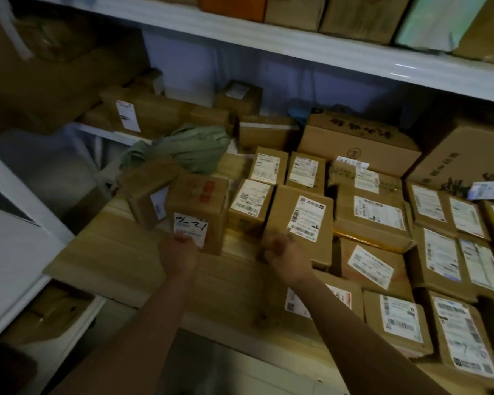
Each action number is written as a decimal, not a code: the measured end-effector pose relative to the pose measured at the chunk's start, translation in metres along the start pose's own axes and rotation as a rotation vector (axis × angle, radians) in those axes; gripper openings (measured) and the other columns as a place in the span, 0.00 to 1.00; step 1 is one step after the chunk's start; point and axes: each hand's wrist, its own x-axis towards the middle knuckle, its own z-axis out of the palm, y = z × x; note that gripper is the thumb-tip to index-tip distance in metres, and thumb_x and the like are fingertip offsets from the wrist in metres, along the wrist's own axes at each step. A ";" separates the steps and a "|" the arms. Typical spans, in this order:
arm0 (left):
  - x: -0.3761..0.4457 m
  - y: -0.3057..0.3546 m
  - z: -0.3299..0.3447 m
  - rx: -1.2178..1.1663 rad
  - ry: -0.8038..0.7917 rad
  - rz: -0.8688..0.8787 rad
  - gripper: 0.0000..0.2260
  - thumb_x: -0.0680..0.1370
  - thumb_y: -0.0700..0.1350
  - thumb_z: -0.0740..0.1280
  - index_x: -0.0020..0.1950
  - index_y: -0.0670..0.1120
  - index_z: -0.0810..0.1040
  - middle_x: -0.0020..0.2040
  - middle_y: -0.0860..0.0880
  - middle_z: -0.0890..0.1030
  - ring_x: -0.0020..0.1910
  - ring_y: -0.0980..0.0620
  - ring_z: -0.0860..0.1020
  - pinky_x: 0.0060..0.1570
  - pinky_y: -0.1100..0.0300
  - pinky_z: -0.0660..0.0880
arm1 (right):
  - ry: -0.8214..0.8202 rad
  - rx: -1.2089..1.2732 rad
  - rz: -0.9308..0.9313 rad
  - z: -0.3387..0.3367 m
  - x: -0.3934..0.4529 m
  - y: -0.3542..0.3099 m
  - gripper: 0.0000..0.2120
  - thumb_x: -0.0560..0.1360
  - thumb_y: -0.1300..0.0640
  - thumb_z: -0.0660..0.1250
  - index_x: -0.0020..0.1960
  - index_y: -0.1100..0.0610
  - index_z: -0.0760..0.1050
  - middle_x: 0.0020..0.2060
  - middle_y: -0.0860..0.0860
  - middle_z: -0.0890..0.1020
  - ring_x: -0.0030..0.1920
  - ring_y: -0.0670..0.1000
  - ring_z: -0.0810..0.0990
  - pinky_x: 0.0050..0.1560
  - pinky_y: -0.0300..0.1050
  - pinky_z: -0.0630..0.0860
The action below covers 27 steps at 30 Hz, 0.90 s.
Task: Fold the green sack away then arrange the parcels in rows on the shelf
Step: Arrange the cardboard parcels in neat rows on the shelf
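The green sack lies bunched up at the back left of the wooden shelf, behind the parcels. My left hand grips the near lower edge of a brown parcel with a handwritten white label. My right hand is blurred, with its fingers curled into a fist. It sits against the near left corner of a parcel with a printed label, and nothing shows inside it. Several labelled parcels lie in rows to the right.
Large cartons stand at the back right of the shelf. More boxes are stacked behind the sack. A white shelf board hangs overhead with boxes on it. A white shelf post rises at left. Bare wood lies in front of my left hand.
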 end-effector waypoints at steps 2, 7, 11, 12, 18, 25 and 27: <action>0.022 0.010 -0.013 -0.071 0.098 0.027 0.12 0.79 0.35 0.60 0.60 0.32 0.75 0.59 0.34 0.77 0.56 0.36 0.76 0.45 0.53 0.68 | -0.030 0.090 -0.033 0.008 0.010 -0.024 0.23 0.75 0.61 0.66 0.69 0.52 0.69 0.64 0.54 0.71 0.63 0.56 0.74 0.64 0.51 0.73; 0.069 0.026 -0.033 -0.091 -0.060 0.323 0.09 0.76 0.33 0.65 0.55 0.37 0.78 0.54 0.44 0.79 0.53 0.48 0.76 0.47 0.59 0.68 | -0.059 0.166 -0.060 0.022 0.035 -0.075 0.35 0.73 0.61 0.68 0.75 0.52 0.57 0.72 0.51 0.63 0.72 0.54 0.64 0.70 0.49 0.66; 0.089 0.025 -0.030 -0.148 -0.429 0.285 0.33 0.70 0.39 0.74 0.73 0.48 0.66 0.66 0.54 0.71 0.64 0.52 0.71 0.60 0.57 0.68 | -0.160 0.447 0.023 0.038 0.051 -0.096 0.22 0.71 0.62 0.71 0.62 0.54 0.68 0.57 0.47 0.75 0.63 0.51 0.74 0.61 0.43 0.71; 0.094 0.020 -0.029 -0.109 -0.457 0.269 0.40 0.66 0.45 0.77 0.74 0.52 0.63 0.69 0.54 0.70 0.67 0.51 0.70 0.64 0.54 0.69 | -0.153 0.507 0.042 0.042 0.052 -0.098 0.21 0.71 0.63 0.72 0.60 0.54 0.69 0.55 0.48 0.76 0.62 0.52 0.75 0.61 0.45 0.72; 0.104 0.014 -0.033 0.252 -0.650 0.304 0.65 0.45 0.68 0.78 0.74 0.66 0.44 0.78 0.53 0.52 0.74 0.47 0.60 0.67 0.41 0.68 | 0.082 0.492 0.029 0.037 0.058 -0.106 0.18 0.71 0.58 0.70 0.60 0.51 0.72 0.52 0.49 0.77 0.52 0.50 0.78 0.58 0.53 0.77; 0.105 0.006 -0.048 0.168 -0.762 0.077 0.61 0.46 0.57 0.83 0.74 0.55 0.57 0.67 0.48 0.71 0.63 0.45 0.74 0.59 0.44 0.75 | -0.003 0.517 -0.003 0.041 0.057 -0.116 0.20 0.71 0.57 0.72 0.61 0.57 0.74 0.49 0.53 0.83 0.45 0.51 0.84 0.51 0.51 0.81; 0.101 0.006 -0.056 0.083 -0.792 0.019 0.44 0.57 0.47 0.82 0.70 0.49 0.67 0.61 0.47 0.77 0.56 0.47 0.77 0.49 0.51 0.78 | -0.069 0.523 0.029 0.041 0.053 -0.114 0.17 0.73 0.55 0.71 0.60 0.56 0.74 0.48 0.53 0.83 0.44 0.51 0.84 0.49 0.48 0.82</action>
